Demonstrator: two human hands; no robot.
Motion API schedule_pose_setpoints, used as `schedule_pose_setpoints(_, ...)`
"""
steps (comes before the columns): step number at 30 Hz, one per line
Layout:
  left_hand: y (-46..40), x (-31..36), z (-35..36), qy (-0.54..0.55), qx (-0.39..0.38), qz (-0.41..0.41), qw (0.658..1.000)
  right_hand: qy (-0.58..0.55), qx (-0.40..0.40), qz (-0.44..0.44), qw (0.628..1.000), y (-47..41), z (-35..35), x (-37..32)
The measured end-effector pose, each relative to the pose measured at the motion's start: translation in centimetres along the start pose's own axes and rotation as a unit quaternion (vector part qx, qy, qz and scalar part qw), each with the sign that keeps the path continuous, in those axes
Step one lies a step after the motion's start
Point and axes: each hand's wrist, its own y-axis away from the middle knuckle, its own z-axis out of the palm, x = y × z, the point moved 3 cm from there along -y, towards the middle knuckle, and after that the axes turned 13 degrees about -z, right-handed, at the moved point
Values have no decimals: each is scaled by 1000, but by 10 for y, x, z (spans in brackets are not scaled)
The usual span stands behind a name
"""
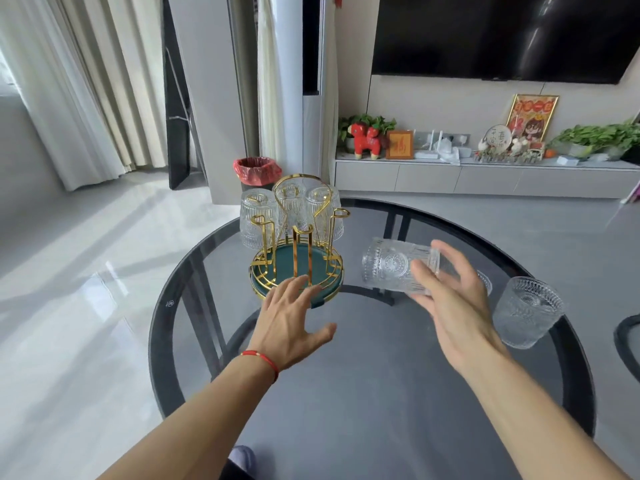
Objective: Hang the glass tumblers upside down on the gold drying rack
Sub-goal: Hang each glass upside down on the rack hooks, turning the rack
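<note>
The gold drying rack [297, 258] with a green round base stands at the far left of the round glass table [346, 375]. Three ribbed glass tumblers [257, 218] hang upside down on its far pegs; the near pegs are bare. My left hand [292, 323] is spread open, fingertips at the rack's near rim. My right hand [450, 303] grips a patterned glass tumbler [393, 265] tipped on its side, just right of the rack. Another tumbler [526, 311] stands upright on the table at the right, and one more is partly hidden behind my right hand.
A bin with a red bag [257, 171] stands on the floor beyond the table. A low cabinet [485, 176] with ornaments and plants runs along the far wall under a dark screen. A second dark table edge [627, 337] shows at the right.
</note>
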Motion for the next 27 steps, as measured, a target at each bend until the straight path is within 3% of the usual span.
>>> schedule_pose_setpoints(4,5,-5,28,-109,20,-8,994,101,25,-90,990,-28,22,-21)
schedule_pose_setpoints(11,2,-11,30,-116,29,-6,993,218,-32,-187,957,-79,85,-45)
schedule_pose_setpoints(27,4,-9,29,-108,35,-7,993,372,-118,-180,903,-90,133,-12)
